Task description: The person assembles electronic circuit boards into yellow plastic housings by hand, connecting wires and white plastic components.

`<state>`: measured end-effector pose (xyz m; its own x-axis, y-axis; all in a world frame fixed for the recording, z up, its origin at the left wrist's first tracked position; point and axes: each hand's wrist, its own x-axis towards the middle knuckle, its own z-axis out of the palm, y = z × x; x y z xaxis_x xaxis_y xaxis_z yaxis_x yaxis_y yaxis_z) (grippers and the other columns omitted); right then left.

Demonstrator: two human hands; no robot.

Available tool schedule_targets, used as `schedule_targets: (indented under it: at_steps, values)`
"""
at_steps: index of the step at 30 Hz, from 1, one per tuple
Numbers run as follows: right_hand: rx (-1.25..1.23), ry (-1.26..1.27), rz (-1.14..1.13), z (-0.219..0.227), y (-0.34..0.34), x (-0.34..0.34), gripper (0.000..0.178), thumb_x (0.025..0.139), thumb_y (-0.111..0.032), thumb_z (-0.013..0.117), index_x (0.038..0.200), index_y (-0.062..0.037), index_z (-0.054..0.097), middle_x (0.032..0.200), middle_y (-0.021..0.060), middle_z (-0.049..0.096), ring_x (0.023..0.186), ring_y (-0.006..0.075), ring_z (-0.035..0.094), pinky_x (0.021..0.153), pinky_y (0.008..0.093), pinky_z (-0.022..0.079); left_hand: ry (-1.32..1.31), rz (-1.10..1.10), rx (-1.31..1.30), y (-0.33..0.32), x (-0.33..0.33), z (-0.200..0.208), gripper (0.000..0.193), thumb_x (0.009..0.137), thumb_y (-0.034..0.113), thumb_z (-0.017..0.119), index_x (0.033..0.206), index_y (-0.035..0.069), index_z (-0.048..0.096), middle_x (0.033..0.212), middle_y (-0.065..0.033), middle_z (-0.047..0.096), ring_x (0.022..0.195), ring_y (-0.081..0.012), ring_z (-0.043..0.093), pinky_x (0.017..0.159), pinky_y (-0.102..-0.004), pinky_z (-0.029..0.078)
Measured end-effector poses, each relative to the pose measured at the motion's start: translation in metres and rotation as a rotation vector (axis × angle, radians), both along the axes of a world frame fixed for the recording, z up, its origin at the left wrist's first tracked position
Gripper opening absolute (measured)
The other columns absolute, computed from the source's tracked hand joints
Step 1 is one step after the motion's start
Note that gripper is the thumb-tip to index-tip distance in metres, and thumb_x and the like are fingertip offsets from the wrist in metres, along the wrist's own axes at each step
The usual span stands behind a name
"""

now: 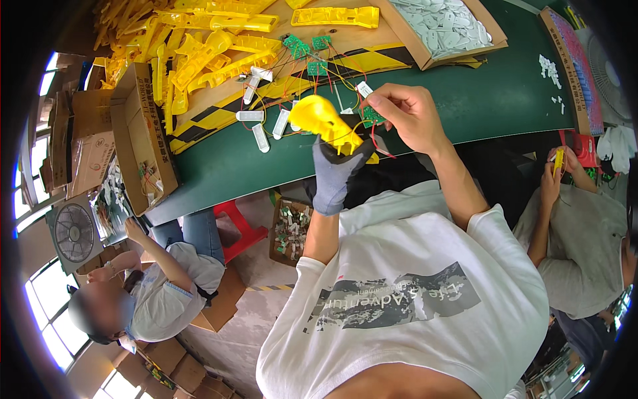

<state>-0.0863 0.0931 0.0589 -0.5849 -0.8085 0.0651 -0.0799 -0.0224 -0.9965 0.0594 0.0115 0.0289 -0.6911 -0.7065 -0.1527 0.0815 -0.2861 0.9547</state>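
My left hand, in a grey-blue glove with dark fingertips, is closed round a yellow plastic housing and holds it tilted above the bench. Close beside it, my bare right hand pinches a small white plastic part between thumb and fingers. Thin red and dark wires and a green circuit board hang just below that pinch, next to the housing. On the bench beyond lie more green boards joined by wires to white oval parts.
A heap of yellow housings covers the far left. White pieces fill a cardboard box at the far right. Another open box stands at the bench's left end. One person sits at left, another at right holding a yellow part.
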Motion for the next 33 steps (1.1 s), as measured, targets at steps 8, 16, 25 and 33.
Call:
schedule_targets:
  at_steps: [8,16,25,33]
  values:
    - [0.085,0.154,0.002,-0.001,0.01,-0.006,0.022,0.09,-0.02,0.059,0.085,0.0004,0.068,0.066,0.0007,0.061,0.053,0.0043,0.046,0.047,0.0186,0.036,0.083,0.103,-0.142,-0.014,0.005,0.002,0.04,0.066,-0.003,0.073,0.102,-0.001,0.056,0.089,-0.0078,0.063,0.077,-0.0151,0.061,0.073,-0.0277,0.049]
    - [0.001,0.428,0.168,-0.002,0.014,-0.015,0.011,0.081,-0.011,0.065,0.08,-0.0002,0.068,0.065,0.0077,0.062,0.053,0.0123,0.054,0.049,0.0245,0.04,0.008,0.042,-0.188,-0.025,0.003,0.005,0.038,0.064,0.002,0.077,0.098,0.001,0.059,0.086,-0.0051,0.063,0.075,-0.0136,0.06,0.071,-0.0269,0.049]
    - [-0.134,0.337,0.243,-0.008,0.014,-0.004,0.014,0.082,-0.013,0.065,0.077,0.0,0.067,0.065,0.0048,0.062,0.05,0.0099,0.051,0.046,0.0249,0.038,-0.08,0.022,-0.26,-0.026,0.0,0.006,0.051,0.064,0.002,0.076,0.109,0.0,0.054,0.091,-0.0057,0.062,0.08,-0.0141,0.06,0.074,-0.0265,0.048]
    - [-0.049,-0.056,-0.072,0.0,0.014,-0.002,0.02,0.088,-0.018,0.06,0.083,0.0004,0.067,0.067,0.0003,0.06,0.054,0.0019,0.047,0.045,0.0175,0.039,0.019,-0.013,0.266,0.002,0.029,0.034,0.051,0.074,-0.003,0.069,0.119,0.001,0.046,0.093,-0.0072,0.062,0.081,-0.0162,0.061,0.072,-0.0287,0.05]
